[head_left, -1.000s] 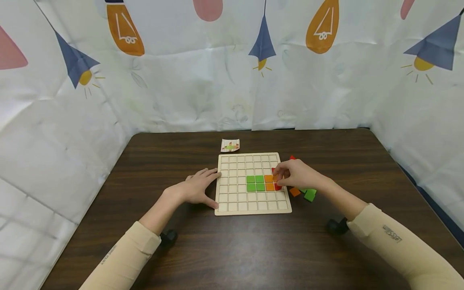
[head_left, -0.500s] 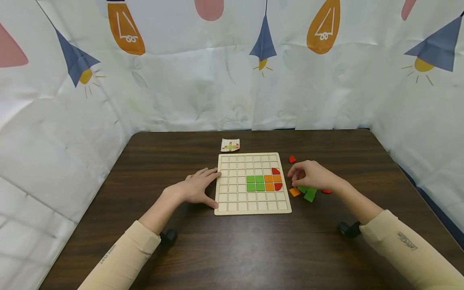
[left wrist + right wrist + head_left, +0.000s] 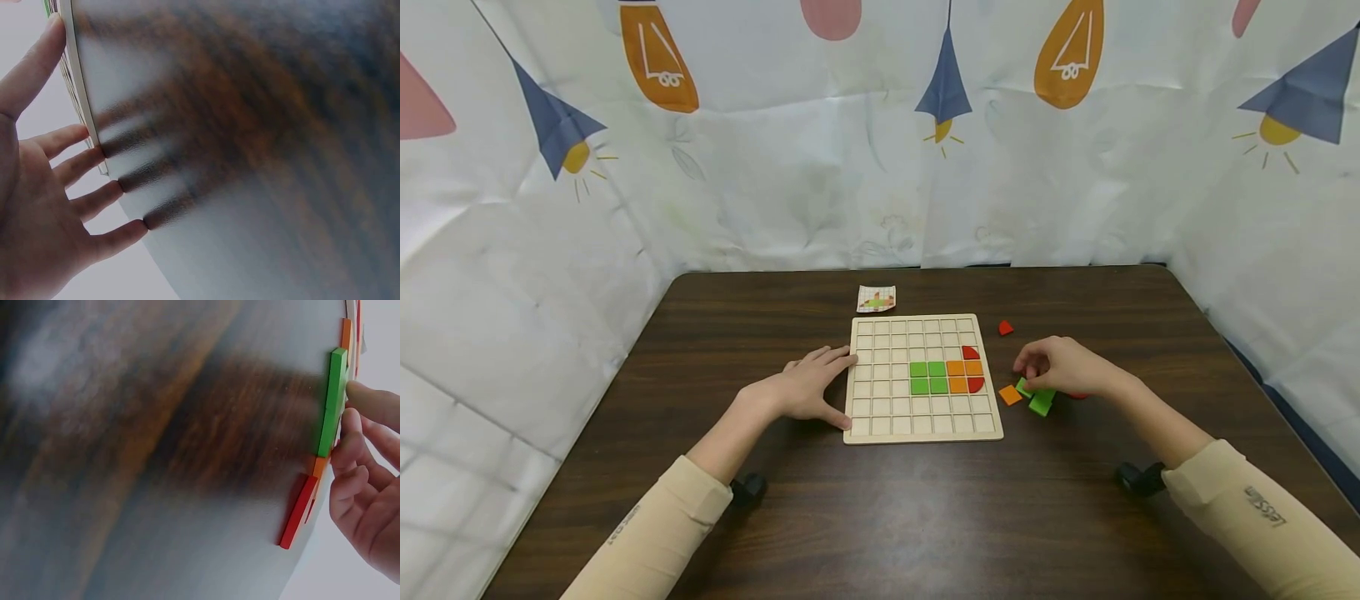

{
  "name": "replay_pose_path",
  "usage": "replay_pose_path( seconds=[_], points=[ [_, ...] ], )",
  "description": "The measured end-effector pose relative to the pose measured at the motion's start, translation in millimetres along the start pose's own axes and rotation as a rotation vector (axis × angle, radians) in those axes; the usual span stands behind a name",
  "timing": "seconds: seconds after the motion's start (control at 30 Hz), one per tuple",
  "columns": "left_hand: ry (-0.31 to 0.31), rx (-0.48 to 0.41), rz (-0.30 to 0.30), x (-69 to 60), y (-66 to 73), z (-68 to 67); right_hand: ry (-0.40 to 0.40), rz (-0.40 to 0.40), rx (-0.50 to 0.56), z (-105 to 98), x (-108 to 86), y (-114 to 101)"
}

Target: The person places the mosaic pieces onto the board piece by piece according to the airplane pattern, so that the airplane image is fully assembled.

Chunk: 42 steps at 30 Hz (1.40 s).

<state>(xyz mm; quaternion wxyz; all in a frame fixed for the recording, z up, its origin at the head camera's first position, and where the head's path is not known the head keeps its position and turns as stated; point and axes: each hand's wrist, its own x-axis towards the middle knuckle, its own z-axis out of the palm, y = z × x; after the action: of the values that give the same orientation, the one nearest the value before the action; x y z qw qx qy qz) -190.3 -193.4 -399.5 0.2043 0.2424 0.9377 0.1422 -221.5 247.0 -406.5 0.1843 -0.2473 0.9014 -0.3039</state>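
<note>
A pale wooden grid board (image 3: 880,409) lies on the table with green square tiles (image 3: 928,378), orange square tiles (image 3: 957,377) and two red quarter-round tiles (image 3: 976,385) set in its cells. My left hand (image 3: 801,387) rests at the board's left edge, thumb and fingertips touching the rim, fingers spread. Beside the board on the right, my right hand (image 3: 1063,365) hovers at a small pile of loose green tiles (image 3: 1042,403). Its fingers are loosely bent, with thumb and index apart. In the right wrist view those fingertips are close behind a green tile (image 3: 332,403).
A small pattern card (image 3: 877,298) lies beyond the board. One loose orange tile (image 3: 1010,395) and a red tile (image 3: 1005,328) lie right of the board. Another red tile (image 3: 298,512) shows by the pile. A printed curtain (image 3: 880,167) hangs behind the table.
My right hand has left the red tile at the board's right side and moved right to the loose pile. The left hand stays at the board's edge.
</note>
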Motion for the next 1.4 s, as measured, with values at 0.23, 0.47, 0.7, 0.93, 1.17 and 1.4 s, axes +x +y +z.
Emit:
replay_pose_path(
  seconds=[0.23, 0.47, 0.7, 0.93, 1.17, 1.4],
  points=[
    [0.001, 0.007, -0.001, -0.7, 0.4, -1.4, -0.011, -0.029, -0.017, 0, 3.6, -2],
    [-0.005, 0.007, -0.009, -1.2, 1.0, -2.2, 0.004, -0.017, -0.05, 2, 9.7, -6],
    [-0.01, 0.005, -0.014, -2.3, 2.4, -3.2, 0.032, 0.003, -0.085, 1, 17.4, -7],
    [-0.006, 0.008, -0.01, -1.7, 2.1, -2.2, 0.078, 0.031, -0.101, -1, 27.8, 1],
    [-0.008, 0.012, -0.007, -0.6, 1.3, -0.9, 0.125, 0.053, -0.125, -3, 35.9, 8],
    [-0.006, 0.009, -0.006, 0.1, 1.0, -0.5, 0.154, 0.048, -0.147, -6, 33.6, 10]
  ],
)
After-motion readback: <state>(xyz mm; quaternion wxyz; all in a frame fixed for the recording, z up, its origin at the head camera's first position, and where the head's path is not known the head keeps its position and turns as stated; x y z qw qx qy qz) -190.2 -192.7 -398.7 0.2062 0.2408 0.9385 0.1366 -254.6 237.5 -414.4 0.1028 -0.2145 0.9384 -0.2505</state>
